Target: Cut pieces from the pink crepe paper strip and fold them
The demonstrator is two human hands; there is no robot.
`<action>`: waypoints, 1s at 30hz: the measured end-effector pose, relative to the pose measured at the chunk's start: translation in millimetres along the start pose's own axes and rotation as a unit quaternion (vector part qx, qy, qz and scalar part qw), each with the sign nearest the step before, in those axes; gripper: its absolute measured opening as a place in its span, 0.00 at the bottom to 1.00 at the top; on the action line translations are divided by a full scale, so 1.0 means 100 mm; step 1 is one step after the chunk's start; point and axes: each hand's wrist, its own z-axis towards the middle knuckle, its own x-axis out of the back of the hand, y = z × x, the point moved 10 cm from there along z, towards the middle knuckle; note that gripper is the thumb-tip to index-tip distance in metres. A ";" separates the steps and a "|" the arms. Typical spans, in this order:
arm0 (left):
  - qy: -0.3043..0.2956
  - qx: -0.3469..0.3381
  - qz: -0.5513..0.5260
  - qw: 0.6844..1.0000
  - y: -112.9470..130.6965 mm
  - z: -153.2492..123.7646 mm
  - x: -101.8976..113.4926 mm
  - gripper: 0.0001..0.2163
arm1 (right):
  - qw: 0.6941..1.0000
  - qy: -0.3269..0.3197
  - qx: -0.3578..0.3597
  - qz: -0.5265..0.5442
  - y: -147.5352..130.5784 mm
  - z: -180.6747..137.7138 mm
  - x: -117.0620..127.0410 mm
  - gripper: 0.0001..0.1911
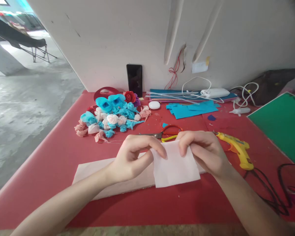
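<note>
Both my hands hold a small white sheet of paper (175,168) by its upper edge, fingers pinched. My left hand (135,155) grips its upper left part, and my right hand (205,150) the upper right. Under the sheet and my left wrist lies a long pale board or folded strip (95,180) on the red table. Just beyond my hands are scissors (172,129) with red handles, partly hidden. A yellow glue gun (237,149) rests to the right of my right hand.
Blue, white and pink paper flowers (113,113) are heaped at the back left. A black phone (134,80) leans on the wall. Blue paper pieces (194,109), a white power strip (215,93) and a green board (282,124) lie back right. Black cable (267,190) trails at right.
</note>
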 end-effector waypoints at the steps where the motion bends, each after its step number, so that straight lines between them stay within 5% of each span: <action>1: -0.002 -0.019 0.007 1.000 0.04 0.00 -0.01 0.14 | 1.000 -0.002 0.012 -0.006 -0.03 0.00 0.00 0.14; 8: -0.018 -0.082 0.033 0.996 0.10 -0.04 -0.05 0.12 | 0.992 -0.013 0.091 -0.082 -0.20 0.00 -0.05 0.13; 19: -0.039 -0.072 -0.051 0.995 -0.04 -0.09 -0.06 0.15 | 0.986 -0.026 0.133 -0.098 -0.30 0.01 -0.13 0.13; 24: -0.007 -0.056 -0.002 0.998 -0.10 -0.09 -0.04 0.15 | 0.989 -0.101 0.073 -0.085 -0.16 0.00 -0.19 0.13; 30: -0.101 0.020 0.016 0.995 -0.26 -0.08 -0.25 0.15 | 0.975 -0.206 -0.046 -0.072 0.13 -0.01 -0.32 0.11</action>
